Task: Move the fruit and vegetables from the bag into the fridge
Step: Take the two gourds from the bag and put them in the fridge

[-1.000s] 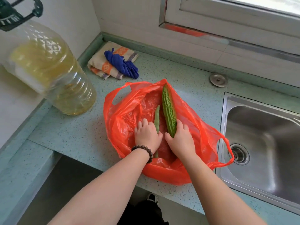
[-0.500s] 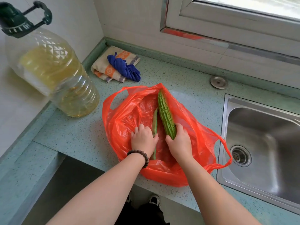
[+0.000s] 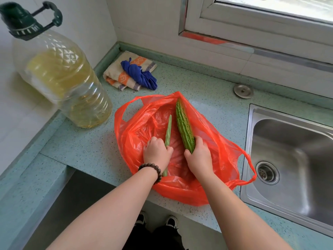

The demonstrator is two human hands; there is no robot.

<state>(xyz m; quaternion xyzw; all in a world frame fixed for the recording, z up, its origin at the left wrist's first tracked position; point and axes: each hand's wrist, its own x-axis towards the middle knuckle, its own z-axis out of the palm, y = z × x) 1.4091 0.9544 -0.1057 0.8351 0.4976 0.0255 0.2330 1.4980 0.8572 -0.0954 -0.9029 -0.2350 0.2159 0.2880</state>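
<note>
An open red plastic bag point(image 3: 137, 127) lies on the green speckled counter. Inside it my right hand point(image 3: 198, 156) grips the near end of a bumpy green bitter gourd point(image 3: 184, 127), whose far tip points away over the bag's rim. My left hand point(image 3: 157, 152), with a bead bracelet at the wrist, grips a thin ridged green gourd point(image 3: 168, 130) around its middle; its near end pokes out below my wrist. The two vegetables lie side by side and slightly apart. No fridge is in view.
A large clear oil bottle point(image 3: 61, 78) with a green cap stands at the left. Folded cloths point(image 3: 129, 71) lie at the back. A steel sink point(image 3: 288, 159) is at the right, with a round metal cap point(image 3: 243, 91) behind it. The counter edge point(image 3: 180, 212) runs below the bag.
The two vegetables have spread a little apart as my hands closed on them. The view has shifted slightly, showing my shoes below the counter.
</note>
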